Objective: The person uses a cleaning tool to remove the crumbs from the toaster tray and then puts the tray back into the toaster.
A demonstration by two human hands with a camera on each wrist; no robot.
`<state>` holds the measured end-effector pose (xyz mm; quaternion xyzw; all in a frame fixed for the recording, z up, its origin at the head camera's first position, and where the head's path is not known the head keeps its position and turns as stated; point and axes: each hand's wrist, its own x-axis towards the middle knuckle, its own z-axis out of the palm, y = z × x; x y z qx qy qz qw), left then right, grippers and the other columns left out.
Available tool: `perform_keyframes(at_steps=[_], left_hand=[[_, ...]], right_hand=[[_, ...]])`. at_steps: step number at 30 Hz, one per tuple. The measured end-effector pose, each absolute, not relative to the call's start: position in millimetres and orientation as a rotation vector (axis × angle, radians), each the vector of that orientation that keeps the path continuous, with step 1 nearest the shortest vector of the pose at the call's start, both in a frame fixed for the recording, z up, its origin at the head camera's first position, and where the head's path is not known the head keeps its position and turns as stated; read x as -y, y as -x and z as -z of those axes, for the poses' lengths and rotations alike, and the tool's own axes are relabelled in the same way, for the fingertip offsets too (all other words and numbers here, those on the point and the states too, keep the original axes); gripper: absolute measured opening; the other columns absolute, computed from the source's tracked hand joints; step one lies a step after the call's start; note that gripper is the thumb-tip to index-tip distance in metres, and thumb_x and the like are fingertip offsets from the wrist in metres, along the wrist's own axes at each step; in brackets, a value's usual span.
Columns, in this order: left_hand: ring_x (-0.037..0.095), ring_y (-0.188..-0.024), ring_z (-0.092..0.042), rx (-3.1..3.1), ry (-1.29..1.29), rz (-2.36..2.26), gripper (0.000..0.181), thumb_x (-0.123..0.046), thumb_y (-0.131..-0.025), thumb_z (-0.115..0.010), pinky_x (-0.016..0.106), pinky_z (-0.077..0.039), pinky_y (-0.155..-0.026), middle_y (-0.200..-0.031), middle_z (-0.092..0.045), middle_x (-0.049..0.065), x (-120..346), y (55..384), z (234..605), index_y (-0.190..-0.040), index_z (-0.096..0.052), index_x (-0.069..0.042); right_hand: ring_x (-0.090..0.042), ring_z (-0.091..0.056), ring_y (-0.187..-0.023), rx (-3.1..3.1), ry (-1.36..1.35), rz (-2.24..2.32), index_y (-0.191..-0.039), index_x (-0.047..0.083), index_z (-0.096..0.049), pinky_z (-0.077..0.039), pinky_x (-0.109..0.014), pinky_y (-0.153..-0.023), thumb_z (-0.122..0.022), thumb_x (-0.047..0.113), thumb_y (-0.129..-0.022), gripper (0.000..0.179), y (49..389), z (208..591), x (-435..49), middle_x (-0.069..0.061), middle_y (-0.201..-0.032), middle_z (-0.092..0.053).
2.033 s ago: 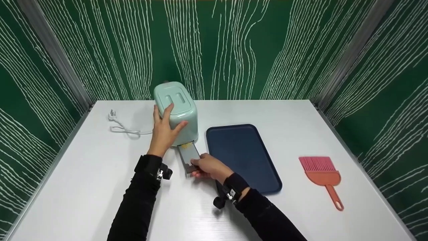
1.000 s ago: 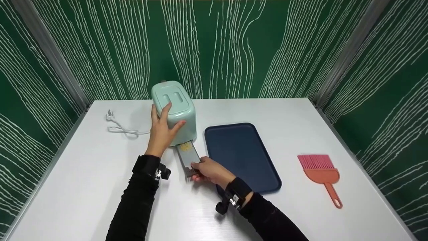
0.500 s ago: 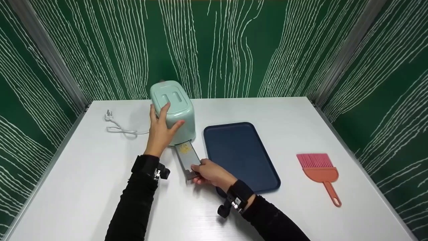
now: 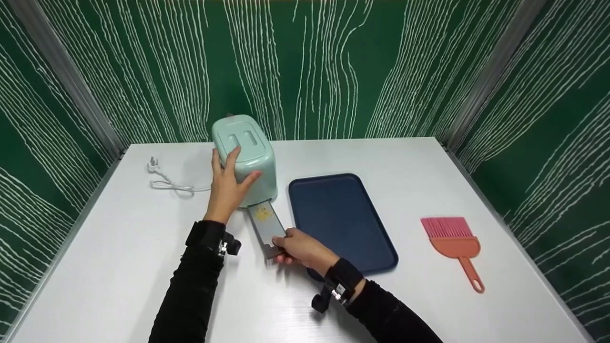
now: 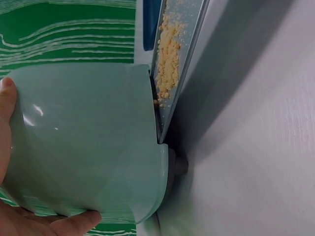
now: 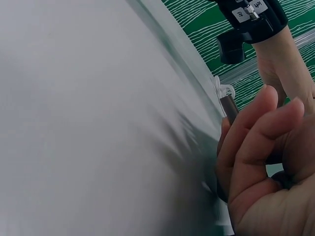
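A mint-green toaster (image 4: 262, 177) stands at the table's back left, two slot shapes on its top. My left hand (image 4: 227, 190) spans its near end, thumb on one side and fingers on the other; the left wrist view shows this grip (image 5: 44, 221) too. From the toaster's lower front a grey crumb tray (image 4: 265, 228) sticks out, its inner end still inside. Yellow crumbs (image 5: 168, 64) lie on it close to the toaster. My right hand (image 4: 307, 248) pinches the tray's dark outer end, thumb above. In the right wrist view the curled fingers (image 6: 253, 142) mostly hide the tray.
Right of the crumb tray lies a dark blue serving tray (image 4: 338, 214), partly beneath my right forearm. An orange hand brush (image 4: 455, 247) with pink bristles lies farther right. The toaster's white cord and plug (image 4: 164, 178) rest at the left. Green patterned walls surround the white table.
The crumb tray has slid a little farther out toward me with my right hand, showing more of the crumbs. My left hand keeps its hold on the toaster.
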<state>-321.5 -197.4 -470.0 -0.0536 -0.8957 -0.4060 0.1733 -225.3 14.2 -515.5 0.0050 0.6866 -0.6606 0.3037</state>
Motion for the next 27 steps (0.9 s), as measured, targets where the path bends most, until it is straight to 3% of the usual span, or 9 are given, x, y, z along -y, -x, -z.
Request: perform_keyframes(at_steps=[16,23,27], left_hand=[[0.056,-0.159,-0.027,2.511,0.182,1.15,0.086,-0.055,-0.098,-0.074,0.067,-0.043,-0.119,-0.177,0.001,0.029,197.4,319.5,469.7,-0.168,-0.034,-0.026],[0.057,-0.158,-0.028,2.514,0.164,1.15,0.086,-0.055,-0.098,-0.075,0.067,-0.042,-0.12,-0.177,0.0,0.029,197.0,320.8,469.7,-0.168,-0.034,-0.026],[0.058,-0.157,-0.03,2.521,0.159,1.146,0.086,-0.056,-0.097,-0.075,0.068,-0.042,-0.119,-0.177,0.0,0.029,197.0,321.0,468.8,-0.167,-0.034,-0.026]], right_hand=[[-0.005,-0.059,-0.063,-1.843,-0.013,1.739,-0.124,0.0,-0.051,-0.045,-0.015,-0.053,-0.057,0.017,-0.111,0.022,216.9,514.0,-23.4,-0.003,-0.085,-0.059],[-0.006,-0.059,-0.062,-1.849,-0.025,1.738,-0.139,-0.006,-0.045,-0.045,-0.015,-0.052,-0.057,0.018,-0.111,0.039,213.8,514.3,-27.2,-0.004,-0.086,-0.061],[-0.006,-0.059,-0.062,-1.852,-0.022,1.739,-0.133,-0.004,-0.047,-0.045,-0.016,-0.052,-0.057,0.018,-0.112,0.032,212.6,514.2,-30.1,-0.004,-0.086,-0.06]])
